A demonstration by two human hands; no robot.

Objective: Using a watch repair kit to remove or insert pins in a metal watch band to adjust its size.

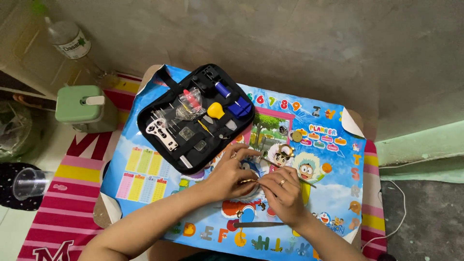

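My left hand [231,175] and my right hand [282,195] meet over a small table covered by a colourful cartoon poster [328,159]. Together they pinch a small gold-coloured piece [249,181], and the right hand also holds a thin metal tool [309,183] that points right. A gold-coloured watch [285,151] lies on the poster just beyond my fingers. A pair of metal tweezers [258,224] lies on the poster just in front of my right hand.
An open black tool case [193,118] with small tools lies at the poster's back left. A green container [84,107], a plastic bottle [67,41] and a clear cup [29,182] stand on the left. A white cable [398,212] runs on the floor at right.
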